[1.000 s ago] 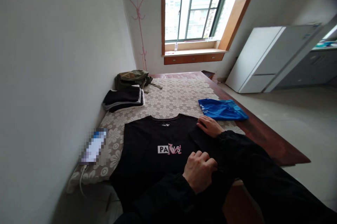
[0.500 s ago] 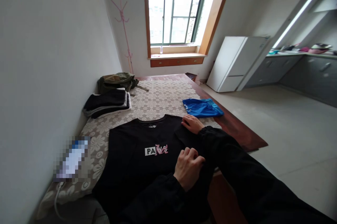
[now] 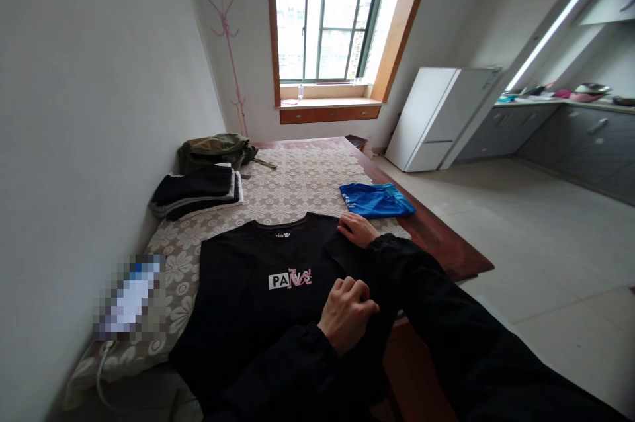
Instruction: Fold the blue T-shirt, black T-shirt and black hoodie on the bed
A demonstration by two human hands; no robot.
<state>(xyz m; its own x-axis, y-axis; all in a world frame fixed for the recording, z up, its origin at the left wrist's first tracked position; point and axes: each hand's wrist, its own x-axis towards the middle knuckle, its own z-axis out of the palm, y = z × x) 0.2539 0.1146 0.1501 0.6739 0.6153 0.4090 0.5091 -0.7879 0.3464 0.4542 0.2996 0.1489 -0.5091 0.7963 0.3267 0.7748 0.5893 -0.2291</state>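
dim room, blown-out window point(image 3: 325, 15) backlight, wide-angle edge distortion

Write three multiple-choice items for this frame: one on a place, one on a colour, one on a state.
1. Where does the blue garment lie?
A. on the windowsill
B. on the lace cloth, just beyond the right hand
C. on the floor

2. What colour is the T-shirt under the hands?
A. black
B. white
C. red

3. How is the left hand held?
A. flat, fingers spread
B. raised in the air
C. curled, gripping the shirt's right-side fabric

Answers:
1 B: it lies on the cloth near the wooden edge, past the right hand.
2 A: the fabric is black with a small chest print.
3 C: the fingers are bent round bunched fabric.
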